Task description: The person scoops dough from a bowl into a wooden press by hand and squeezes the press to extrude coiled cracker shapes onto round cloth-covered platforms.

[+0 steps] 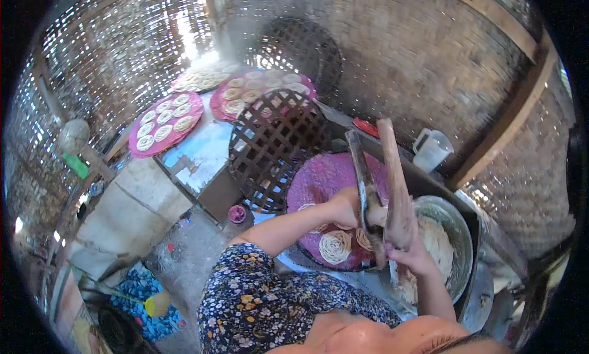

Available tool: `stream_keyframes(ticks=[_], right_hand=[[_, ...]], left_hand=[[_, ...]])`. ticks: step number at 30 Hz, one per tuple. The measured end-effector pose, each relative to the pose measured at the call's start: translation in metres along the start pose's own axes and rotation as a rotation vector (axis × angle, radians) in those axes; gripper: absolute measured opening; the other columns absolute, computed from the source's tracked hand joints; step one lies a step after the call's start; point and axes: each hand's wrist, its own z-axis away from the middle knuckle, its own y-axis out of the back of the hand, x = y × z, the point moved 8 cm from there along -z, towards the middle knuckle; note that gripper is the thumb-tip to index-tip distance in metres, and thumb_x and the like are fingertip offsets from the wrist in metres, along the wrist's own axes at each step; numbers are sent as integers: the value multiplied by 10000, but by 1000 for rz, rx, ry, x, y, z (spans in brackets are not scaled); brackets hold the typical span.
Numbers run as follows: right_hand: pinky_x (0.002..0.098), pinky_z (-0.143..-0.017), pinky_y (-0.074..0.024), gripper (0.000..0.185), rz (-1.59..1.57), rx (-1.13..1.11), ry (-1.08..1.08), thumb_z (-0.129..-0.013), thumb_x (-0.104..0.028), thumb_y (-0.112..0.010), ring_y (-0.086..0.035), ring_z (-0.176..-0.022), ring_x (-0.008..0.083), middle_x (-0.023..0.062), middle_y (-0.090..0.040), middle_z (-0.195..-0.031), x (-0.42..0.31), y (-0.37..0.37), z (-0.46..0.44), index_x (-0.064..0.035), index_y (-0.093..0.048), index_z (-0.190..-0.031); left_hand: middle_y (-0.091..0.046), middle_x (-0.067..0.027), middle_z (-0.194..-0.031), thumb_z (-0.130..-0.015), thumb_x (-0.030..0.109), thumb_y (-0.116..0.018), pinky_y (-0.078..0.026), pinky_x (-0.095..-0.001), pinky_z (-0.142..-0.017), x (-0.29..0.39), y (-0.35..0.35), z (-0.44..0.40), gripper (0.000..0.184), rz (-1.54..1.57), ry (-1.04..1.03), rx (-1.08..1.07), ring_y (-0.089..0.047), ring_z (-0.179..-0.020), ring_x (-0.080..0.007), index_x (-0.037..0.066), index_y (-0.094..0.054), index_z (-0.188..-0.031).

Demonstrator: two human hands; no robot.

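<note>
My left hand (pixel 345 208) is closed on a dark wooden bar (pixel 362 173); some of its fingers are hidden. My right hand (pixel 414 259) wraps round the lower part of a thick, lighter wooden piece (pixel 399 200). Both pieces stand side by side, tilted, above a round pink mat (pixel 316 176). Near the mat's lower edge lies a coil of pale strands (pixel 335 247), with more coils partly hidden beside the wood. Right of the mat, a large metal bowl (pixel 464 231) holds pale dough (pixel 435 240), close to my right hand.
A dark woven lattice tray (pixel 279 148) leans behind the mat. Pink trays (pixel 196 125) with pale coils stand at the back left. A clear jug (pixel 433 150) is at the back right. A small pink cup (pixel 237 214) and blue pieces (pixel 144 299) lie left.
</note>
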Motion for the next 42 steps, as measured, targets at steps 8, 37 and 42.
stream_keyframes(ticks=[8, 37, 42], right_hand=[[434, -788, -465, 1050, -708, -506, -329, -511, -432, -758, -543, -990, 369, 227, -466, -1189, 41, -20, 13, -52, -254, -1350], [279, -655, -471, 599, 70, -201, -416, -637, -389, -697, -574, -737, 157, 79, -599, -858, 8, 88, -56, 24, -555, -1048], [267, -620, -470, 725, 104, -178, -426, -528, -453, -739, -590, -727, 162, 86, -620, -868, 15, 78, -56, 31, -568, -1040]], left_hand=[[-338, -124, -1369, -518, 34, -655, -299, -489, -987, 81, 118, -46, 1004, 1862, -460, -214, -359, -1252, -322, 219, -208, -1397], [-533, 1, -756, -830, 560, -470, -462, -367, -511, -83, 122, -121, 419, 1820, -408, 400, -543, -781, -212, 179, -545, -674], [-532, 41, -759, -857, 531, -462, -454, -378, -647, -54, 146, -103, 361, 1660, -484, 355, -527, -746, -150, 207, -537, -717]])
